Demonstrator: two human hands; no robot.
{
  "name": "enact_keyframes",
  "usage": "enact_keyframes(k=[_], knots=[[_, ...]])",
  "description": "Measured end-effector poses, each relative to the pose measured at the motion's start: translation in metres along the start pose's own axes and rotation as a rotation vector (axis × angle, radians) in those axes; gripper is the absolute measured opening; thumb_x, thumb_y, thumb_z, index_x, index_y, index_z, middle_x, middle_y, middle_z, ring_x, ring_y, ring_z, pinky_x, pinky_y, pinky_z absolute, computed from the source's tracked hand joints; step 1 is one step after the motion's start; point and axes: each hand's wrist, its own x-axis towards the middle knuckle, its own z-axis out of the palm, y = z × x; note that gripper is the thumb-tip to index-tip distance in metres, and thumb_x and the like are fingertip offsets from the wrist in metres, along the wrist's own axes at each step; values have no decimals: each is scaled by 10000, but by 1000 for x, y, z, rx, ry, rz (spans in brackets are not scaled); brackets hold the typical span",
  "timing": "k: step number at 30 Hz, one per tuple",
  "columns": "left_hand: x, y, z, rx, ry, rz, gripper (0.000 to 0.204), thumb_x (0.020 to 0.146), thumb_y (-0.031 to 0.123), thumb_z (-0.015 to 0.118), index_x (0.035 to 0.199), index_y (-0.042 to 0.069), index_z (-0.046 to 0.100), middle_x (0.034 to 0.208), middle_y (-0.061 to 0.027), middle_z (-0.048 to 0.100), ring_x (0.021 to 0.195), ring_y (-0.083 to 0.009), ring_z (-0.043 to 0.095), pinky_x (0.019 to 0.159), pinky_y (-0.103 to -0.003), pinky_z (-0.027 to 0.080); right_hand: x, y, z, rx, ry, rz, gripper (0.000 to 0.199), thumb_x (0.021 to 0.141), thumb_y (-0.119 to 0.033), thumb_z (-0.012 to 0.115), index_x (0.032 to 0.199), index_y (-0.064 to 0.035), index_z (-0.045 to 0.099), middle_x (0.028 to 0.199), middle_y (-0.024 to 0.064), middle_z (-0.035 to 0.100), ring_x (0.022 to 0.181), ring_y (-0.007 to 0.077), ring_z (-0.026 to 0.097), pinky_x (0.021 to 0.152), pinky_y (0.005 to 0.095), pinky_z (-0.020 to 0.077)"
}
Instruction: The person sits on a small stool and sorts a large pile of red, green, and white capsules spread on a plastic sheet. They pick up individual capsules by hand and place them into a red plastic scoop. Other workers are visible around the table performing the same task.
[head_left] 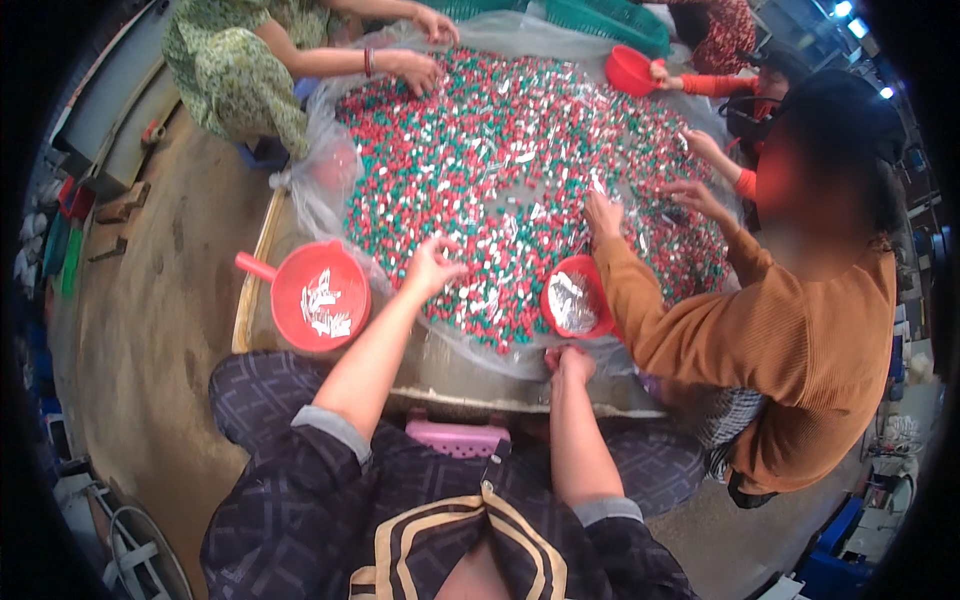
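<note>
A wide heap of small red, green and white pieces [400, 190], with shiny silvery strips among them, covers a clear plastic sheet [520, 366]. Over its near left part my left hand [432, 268] reaches out, thumb and fingers apart, with nothing visible held. My right hand [570, 362] is at the sheet's near edge, just below a red bowl [607, 317] that holds silvery strips; its fingers look curled, and what they hold, if anything, is hidden. Left of my left forearm, a red dipper with a handle [285, 272] contains more silvery strips.
A co-worker in a brown sleeve [690, 325] sits close on my right, both hands over the heap. Another in patterned green [225, 75] works at the far left. A third person's hand holds a red scoop [630, 70] beside green baskets [610, 25].
</note>
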Motion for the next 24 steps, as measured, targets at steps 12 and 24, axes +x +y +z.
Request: enact_keyframes(k=[12,24], knots=[[-23,20,-11,-1312,-410,-446,365,900,133,610,1243,78,499,992,-100,579,849,-166,569,708,-297,499,-73,-13,28,94,-470,243,139,803,-145,592,913,-61,592,589,-31,424,458,90,391,400,246,306],[1,10,-10,-157,245,-105,250,792,237,732,946,42,697,830,-74,691,640,-161,627,587,-294,491,-61,5,99,-1113,-210,-580,268,680,-319,785,806,-94,713,832,131,700,801,276,671,737,408,514]])
